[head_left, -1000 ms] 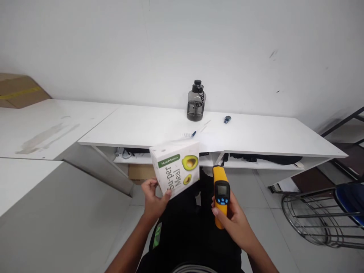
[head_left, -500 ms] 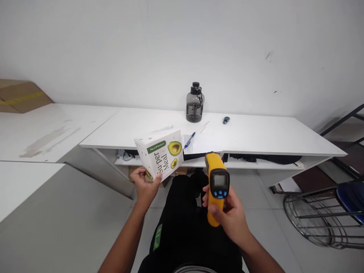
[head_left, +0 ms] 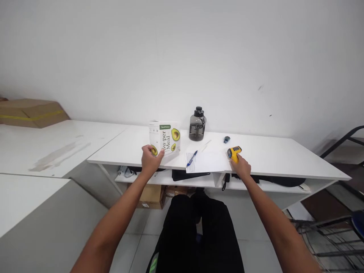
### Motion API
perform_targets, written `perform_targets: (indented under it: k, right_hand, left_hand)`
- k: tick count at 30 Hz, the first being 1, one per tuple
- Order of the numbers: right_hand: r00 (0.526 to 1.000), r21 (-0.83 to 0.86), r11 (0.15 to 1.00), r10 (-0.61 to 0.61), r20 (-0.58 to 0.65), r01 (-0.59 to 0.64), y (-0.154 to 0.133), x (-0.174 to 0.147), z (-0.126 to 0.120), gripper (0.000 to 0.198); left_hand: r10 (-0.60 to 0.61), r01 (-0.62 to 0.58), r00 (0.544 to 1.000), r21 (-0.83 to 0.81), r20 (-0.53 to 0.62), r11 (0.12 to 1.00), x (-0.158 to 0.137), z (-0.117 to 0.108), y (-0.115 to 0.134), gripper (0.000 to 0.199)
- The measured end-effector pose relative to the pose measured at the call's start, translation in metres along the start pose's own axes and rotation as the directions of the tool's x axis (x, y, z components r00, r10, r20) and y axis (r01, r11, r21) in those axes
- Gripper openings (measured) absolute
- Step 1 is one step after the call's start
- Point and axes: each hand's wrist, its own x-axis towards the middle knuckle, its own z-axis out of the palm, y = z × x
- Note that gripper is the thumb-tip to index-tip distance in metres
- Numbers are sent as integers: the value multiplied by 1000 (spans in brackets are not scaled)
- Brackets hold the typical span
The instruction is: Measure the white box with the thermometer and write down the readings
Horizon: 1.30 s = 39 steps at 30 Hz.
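Note:
My left hand (head_left: 151,161) grips the lower left part of a white "Su-per Meal" box (head_left: 172,142) printed with avocados, held upright over the front of the white desk (head_left: 261,151). In my right hand (head_left: 241,167) is a yellow and black infrared thermometer (head_left: 234,153), close to the desk's front edge; whether it touches the top I cannot tell. Between the hands lie white paper sheets (head_left: 212,162), with a blue pen (head_left: 192,159) on their left part. Behind them stands a dark, see-through water bottle (head_left: 197,125).
A small dark blue object (head_left: 226,139) lies near the back of the desk. On the far left, a taped cardboard box (head_left: 34,113) rests on another table. Under the desk are a shelf with dark items and a carton (head_left: 150,196). Metal chair legs (head_left: 327,239) stand at the right.
Both hands have reached forward: the left brings the box up over the desk, more upright, while the right carries the thermometer from above my lap to the desk's edge. The view has tilted up slightly.

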Motion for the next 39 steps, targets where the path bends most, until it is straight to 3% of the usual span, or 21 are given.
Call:
perform_targets:
  k: [4,7,11,15,18,20,22,24,27,30,31,32,33,36,37,39]
  right_hand:
    - [997,28,1000,-6,-78,8,-3,10,20,53]
    - [996,-3,1000,-24,-89,24,-11,16,27,52]
    - [995,-43,999,-12,-99,7,-15,24,32,51]
    - [984,-68,997,-47,-170,36,-15,28,32,50]
    - [976,-141,990,-59,-209,30,-32,25,28,50]
    - [952,-225,961,-210,-225,159,-56,20,25,52]
    - [863,-292,852,-487,-136,434,-87,15,28,54]
    - [723,-306,681,-690,37,666,-119,11,35,57]
    - [506,-318,440,-847,162,840,-153,9,49,43]
    - [255,-274,212,-958,132,938,-163,9,54,24]
    - [219,-238,192,-971,93,952,-162,8,54,22]
    - [231,-186,220,-972,41,958,-160,7,54,21]
    - [293,-108,293,-956,-15,950,-156,4,54,21]
    - [632,294,585,-769,-97,756,-146,-8,58,26]
    - [720,443,624,-690,-74,643,-143,-14,60,26]
    - [814,680,599,-580,6,423,-139,-25,65,22]
  left_hand:
    - [10,-13,999,95,31,995,14,29,-5,49]
    - [-44,30,989,99,139,995,23,51,-10,71]
    - [-90,56,941,112,327,992,31,73,-17,102]
    - [-64,30,946,110,317,993,34,78,-23,106]
    - [-50,-13,948,197,315,980,34,80,-24,105]
    - [-82,-16,947,301,310,953,33,83,-24,106]
    - [-134,3,941,387,311,922,33,87,-24,108]
    - [-176,17,929,437,325,899,32,90,-24,111]
    - [-204,0,910,492,361,871,32,92,-23,112]
    - [-218,-48,888,553,405,832,32,95,-24,107]
    - [-216,-63,885,568,412,821,32,97,-25,103]
    - [-211,-77,885,577,415,813,33,98,-26,99]
    - [-206,-86,886,582,416,809,33,99,-27,94]
    - [-206,-88,883,580,421,810,34,102,-30,86]
    - [-212,-86,880,580,426,810,34,103,-30,86]
    - [-221,-85,873,581,435,809,35,103,-31,86]
